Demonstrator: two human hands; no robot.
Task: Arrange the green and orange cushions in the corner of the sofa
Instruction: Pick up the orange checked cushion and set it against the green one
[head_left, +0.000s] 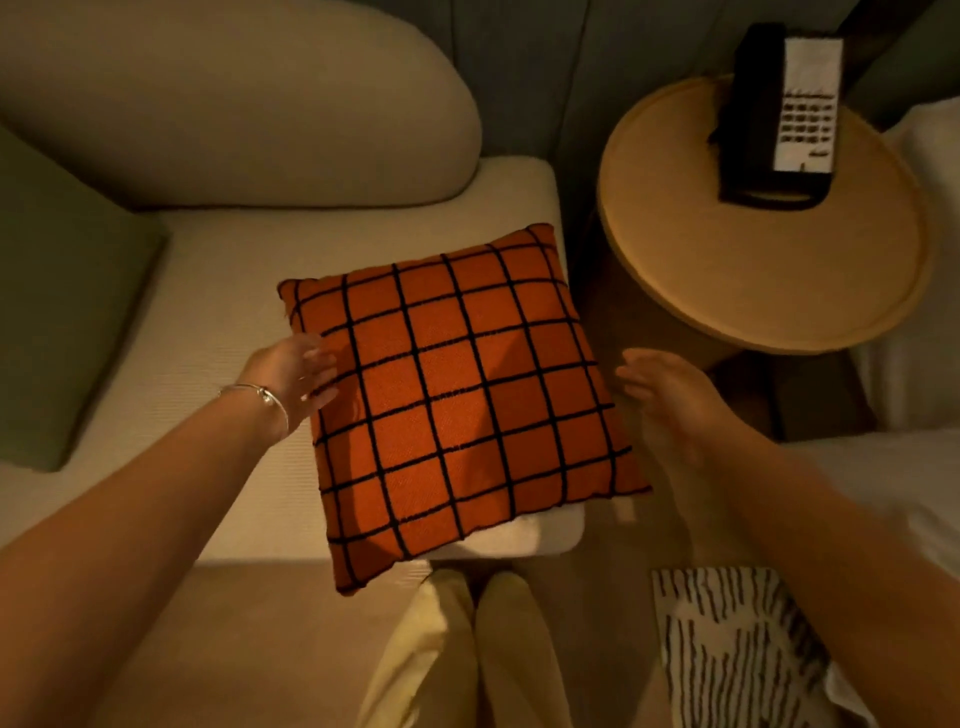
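An orange cushion (457, 400) with a black grid lies flat on the right end of the cream sofa seat (218, 291), its front corner hanging over the seat's edge. A plain green cushion (62, 312) leans at the far left of the sofa. My left hand (293, 371), with a bracelet on the wrist, touches the orange cushion's left edge, fingers spread. My right hand (670, 389) hovers just off the cushion's right edge, fingers apart, holding nothing.
A rounded cream backrest (234, 104) runs behind the seat. A round yellow side table (753, 270) stands right of the sofa with a black telephone (779, 119) on it. A striped fabric (737, 649) lies at the lower right, beside white bedding (914, 493).
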